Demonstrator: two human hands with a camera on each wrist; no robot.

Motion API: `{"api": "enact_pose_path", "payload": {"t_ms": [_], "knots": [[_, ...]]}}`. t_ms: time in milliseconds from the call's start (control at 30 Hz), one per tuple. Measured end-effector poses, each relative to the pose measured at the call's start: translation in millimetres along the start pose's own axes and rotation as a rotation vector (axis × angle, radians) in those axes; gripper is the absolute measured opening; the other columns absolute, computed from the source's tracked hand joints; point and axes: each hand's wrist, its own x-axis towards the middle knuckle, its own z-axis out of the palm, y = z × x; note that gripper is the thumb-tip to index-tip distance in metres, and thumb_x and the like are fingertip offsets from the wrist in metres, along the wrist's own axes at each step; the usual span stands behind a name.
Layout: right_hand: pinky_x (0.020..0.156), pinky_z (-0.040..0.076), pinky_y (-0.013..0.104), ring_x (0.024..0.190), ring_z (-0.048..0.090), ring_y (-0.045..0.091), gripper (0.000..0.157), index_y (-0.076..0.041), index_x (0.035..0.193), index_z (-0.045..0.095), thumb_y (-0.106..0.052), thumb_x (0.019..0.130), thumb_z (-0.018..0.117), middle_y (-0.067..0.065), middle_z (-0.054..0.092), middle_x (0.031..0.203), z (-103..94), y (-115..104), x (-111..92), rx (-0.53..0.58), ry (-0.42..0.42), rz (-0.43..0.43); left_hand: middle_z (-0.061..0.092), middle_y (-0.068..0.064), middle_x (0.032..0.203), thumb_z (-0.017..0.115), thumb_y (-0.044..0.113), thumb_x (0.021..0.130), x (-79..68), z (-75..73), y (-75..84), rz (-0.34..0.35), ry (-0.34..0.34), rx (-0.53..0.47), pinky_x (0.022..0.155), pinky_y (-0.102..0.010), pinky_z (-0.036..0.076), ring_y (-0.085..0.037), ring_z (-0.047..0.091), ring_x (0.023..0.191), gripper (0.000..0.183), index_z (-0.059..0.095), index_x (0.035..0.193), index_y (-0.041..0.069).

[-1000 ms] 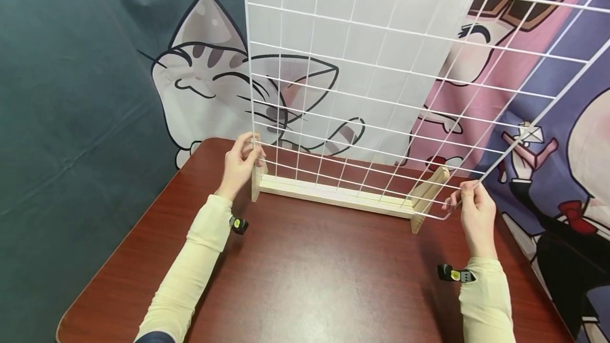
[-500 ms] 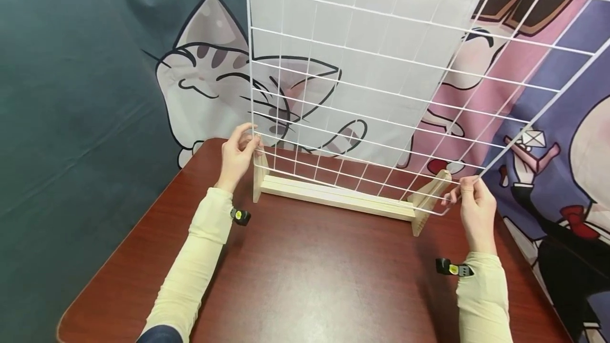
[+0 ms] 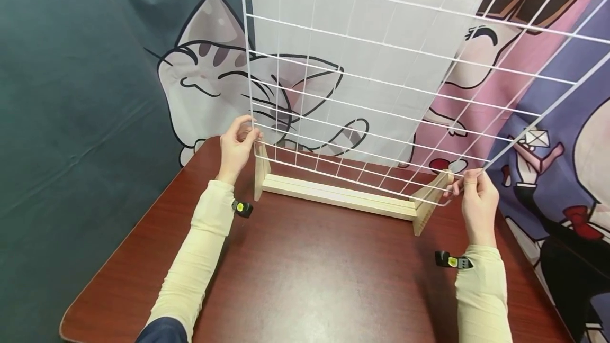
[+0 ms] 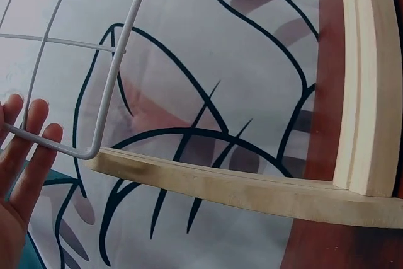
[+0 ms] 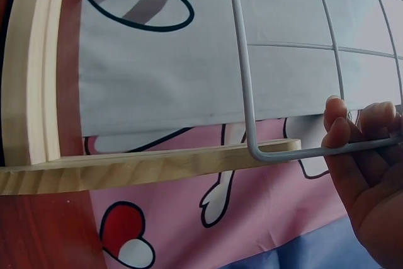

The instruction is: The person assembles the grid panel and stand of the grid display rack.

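A white wire grid panel (image 3: 540,115) stands tilted over a pale wooden stand (image 3: 333,195). My left hand (image 3: 233,150) grips its left side wire near the bottom corner; the fingers (image 4: 39,114) cross that wire in the left wrist view, thumb hidden there. My right hand (image 3: 480,200) pinches the right side wire near the other bottom corner, fingertips (image 5: 338,131) curled over it in the right wrist view. The panel's bottom wire runs above the stand's grooved crossbar. Its lower corners overlap the stand's left upright (image 3: 260,171) and right upright (image 3: 426,202).
The stand sits toward the back of a reddish-brown table (image 3: 314,274) with a rounded left corner. Behind hangs a cloth backdrop (image 3: 95,120) printed with a cartoon cat and figures. The panel's upper part runs out of the head view.
Both hands have moved slightly up, raising the panel. Its bottom wire, earlier overlapping the crossbar, now shows higher above it. The stand has stayed in place.
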Motion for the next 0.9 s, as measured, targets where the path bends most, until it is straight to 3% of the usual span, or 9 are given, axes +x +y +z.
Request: {"api": "enact_pose_path", "payload": {"t_ms": [133, 300, 400, 533, 700, 900], "knots": [[0.051, 0.051, 0.017, 0.049, 0.062, 0.008, 0.028, -0.005, 0.077, 0.050, -0.021, 0.100, 0.049, 0.002, 0.049, 0.051, -3.4, 5.0, 8.0, -0.006, 0.020, -0.012, 0.067, -0.031, 0.079, 0.064, -0.006, 0.088, 7.8, 2.2, -3.9, 0.018, 0.022, -0.020, 0.060, -0.027, 0.058, -0.003, 0.065, 0.064, 0.026, 0.057, 0.113, -0.012], [0.052, 0.050, 0.017, 0.049, 0.062, 0.007, 0.031, -0.003, 0.078, 0.052, -0.023, 0.102, 0.048, 0.000, 0.051, 0.051, -6.0, 9.8, 16.9, -0.062, 0.023, -0.053, 0.070, 0.003, 0.072, 0.064, -0.005, 0.088, 16.8, -0.4, -1.2, 0.033, -0.003, -0.081, 0.057, -0.026, 0.058, -0.005, 0.066, 0.061, 0.027, 0.057, 0.114, -0.010], [0.051, 0.050, 0.016, 0.048, 0.062, 0.006, 0.035, 0.000, 0.077, 0.051, -0.024, 0.102, 0.047, 0.000, 0.051, 0.050, -4.8, 4.8, 18.2, -0.095, 0.026, -0.069, 0.069, 0.013, 0.072, 0.064, -0.005, 0.088, 20.7, -3.2, -1.4, 0.061, -0.033, -0.089, 0.057, -0.026, 0.058, -0.006, 0.067, 0.060, 0.027, 0.057, 0.115, -0.010], [0.051, 0.051, 0.017, 0.049, 0.063, 0.007, 0.034, -0.002, 0.076, 0.051, -0.024, 0.101, 0.049, 0.001, 0.051, 0.050, -3.3, -0.2, 20.8, -0.072, 0.037, -0.079, 0.068, 0.012, 0.072, 0.063, -0.004, 0.089, 26.2, -2.0, -1.5, 0.072, -0.040, -0.087, 0.059, -0.026, 0.058, -0.007, 0.067, 0.062, 0.026, 0.057, 0.114, -0.009], [0.053, 0.053, 0.017, 0.051, 0.065, 0.007, 0.030, -0.005, 0.076, 0.052, -0.021, 0.101, 0.049, 0.002, 0.052, 0.051, -1.8, 0.4, 26.3, -0.006, 0.021, -0.107, 0.065, 0.006, 0.072, 0.062, -0.006, 0.089, 34.3, 3.8, 4.2, 0.024, -0.010, -0.090, 0.060, -0.024, 0.058, -0.007, 0.066, 0.062, 0.027, 0.054, 0.114, -0.011], [0.054, 0.053, 0.015, 0.051, 0.063, 0.001, 0.035, -0.006, 0.073, 0.052, -0.023, 0.103, 0.044, -0.005, 0.055, 0.052, 0.2, -0.4, 31.9, -0.189, 0.041, -0.135, 0.065, 0.000, 0.072, 0.060, -0.009, 0.089, 39.5, 8.6, 16.7, -0.032, 0.010, -0.075, 0.061, -0.023, 0.056, -0.007, 0.065, 0.061, 0.024, 0.055, 0.112, -0.010]]}}
